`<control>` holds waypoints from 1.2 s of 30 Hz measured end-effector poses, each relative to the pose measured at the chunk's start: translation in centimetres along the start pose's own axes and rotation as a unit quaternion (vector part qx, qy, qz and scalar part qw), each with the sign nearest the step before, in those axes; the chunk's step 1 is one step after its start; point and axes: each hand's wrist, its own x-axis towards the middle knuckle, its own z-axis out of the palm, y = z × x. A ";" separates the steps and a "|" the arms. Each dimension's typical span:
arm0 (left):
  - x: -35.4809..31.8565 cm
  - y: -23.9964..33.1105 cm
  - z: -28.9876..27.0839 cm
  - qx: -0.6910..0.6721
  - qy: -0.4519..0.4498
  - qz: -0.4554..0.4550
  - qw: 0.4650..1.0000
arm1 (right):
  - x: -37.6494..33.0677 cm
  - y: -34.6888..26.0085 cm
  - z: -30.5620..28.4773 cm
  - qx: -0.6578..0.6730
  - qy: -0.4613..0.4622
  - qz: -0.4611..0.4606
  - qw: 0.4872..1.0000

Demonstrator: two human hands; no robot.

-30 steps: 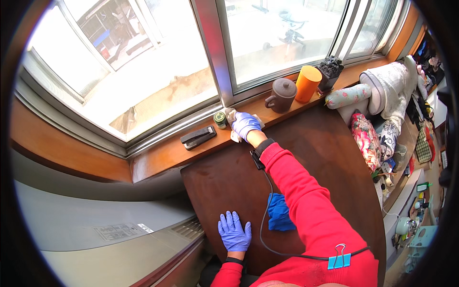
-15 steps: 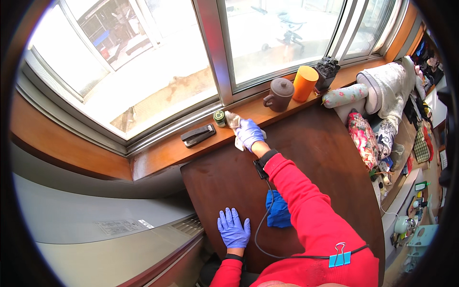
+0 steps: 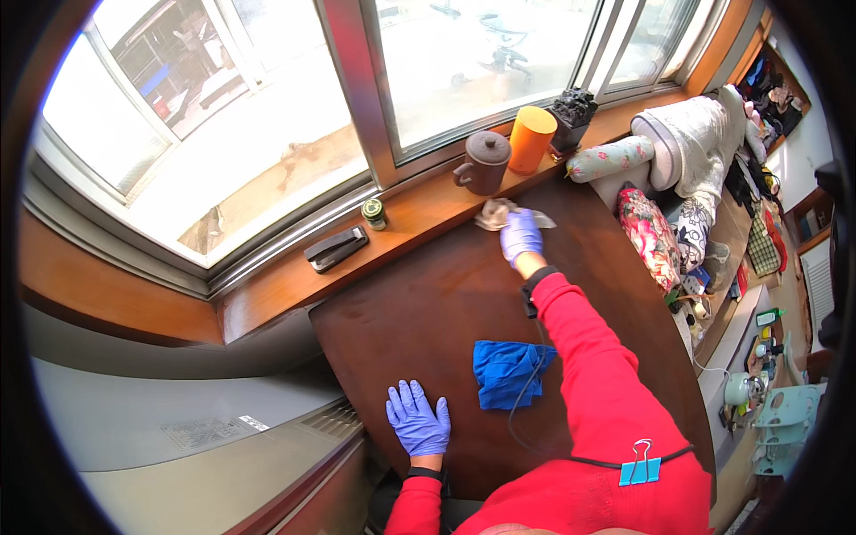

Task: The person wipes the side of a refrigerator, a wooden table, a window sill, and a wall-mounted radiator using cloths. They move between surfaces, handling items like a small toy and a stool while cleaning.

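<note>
My right hand (image 3: pixel 521 237), in a purple glove, presses a crumpled pale cloth (image 3: pixel 493 214) onto the far edge of the dark wooden table (image 3: pixel 392 312), against the window sill. Part of that cloth spreads out beyond the fingers; the rest is covered by the hand. A brown lidded mug (image 3: pixel 487 164) stands on the sill just behind it. My left hand (image 3: pixel 417 421), gloved too, lies flat on the near left of the table, fingers stretched out and holding nothing. Between the arms rests a folded blue cloth (image 3: pixel 506 373).
Along the wooden sill (image 3: pixel 267 299) stand a black stapler (image 3: pixel 336 250), a small green-lidded jar (image 3: pixel 374 214), an orange cylinder (image 3: pixel 532 141) and a black rocky ornament (image 3: pixel 572 118). Cushions and fabrics (image 3: pixel 655 236) pile up right of the table. A thin cable trails from my right wrist.
My right hand has moved right with the pale cloth, from beside the green-lidded jar to in front of the mug. The view has shifted, and more of the blue cloth shows.
</note>
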 end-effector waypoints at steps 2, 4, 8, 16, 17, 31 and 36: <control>0.0 0.0 0.1 0.001 -0.009 -0.002 1.000 | -3.4 -3.0 5.1 -0.004 -0.056 -0.084 0.995; 0.0 0.0 0.3 0.009 -0.010 0.000 1.000 | -8.5 -7.5 8.9 0.141 -0.127 -0.154 0.970; -0.1 0.0 0.5 0.001 -0.005 -0.002 1.000 | -20.0 -16.5 10.3 0.261 -0.326 -0.159 0.895; -0.2 0.1 0.5 -0.008 0.004 0.000 1.000 | -14.3 -13.0 4.5 0.205 -0.288 -0.296 0.887; -0.2 0.1 0.5 -0.004 0.004 0.002 1.000 | -11.3 -9.9 3.2 0.079 -0.214 -0.397 0.889; -0.4 0.2 0.7 0.007 0.016 0.005 1.000 | -3.2 14.5 -7.9 -0.064 -0.009 0.040 0.997; 0.5 0.0 -0.1 -0.011 -0.006 0.003 1.000 | -11.8 0.0 -0.4 -0.116 -0.136 -0.207 0.962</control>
